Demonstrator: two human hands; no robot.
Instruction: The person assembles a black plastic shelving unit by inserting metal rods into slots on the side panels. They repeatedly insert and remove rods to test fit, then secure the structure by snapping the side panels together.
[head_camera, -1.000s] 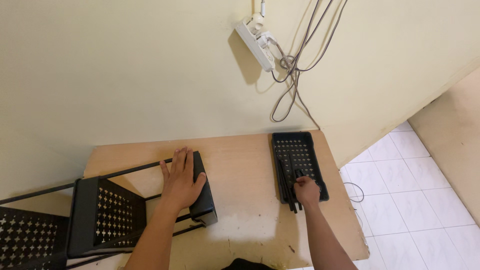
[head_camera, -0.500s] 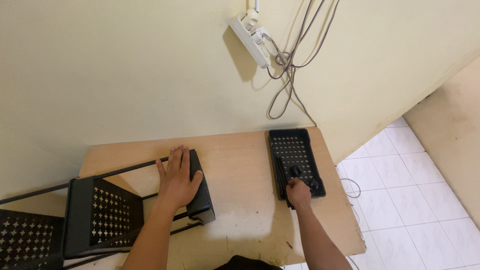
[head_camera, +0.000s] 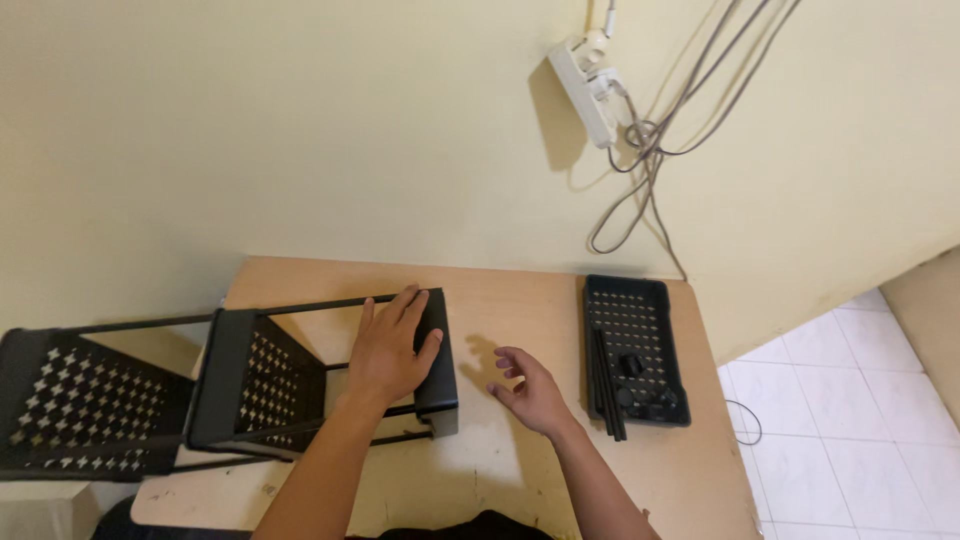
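left hand flat on rack, fingers spread | right hand empty, fingers loosely wide, between rack and tray | rack lies left of it, long axis left-right on surface

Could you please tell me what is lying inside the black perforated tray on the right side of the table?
Inside the black perforated tray lie several thin black rods and a few small dark parts; their kind is unclear.
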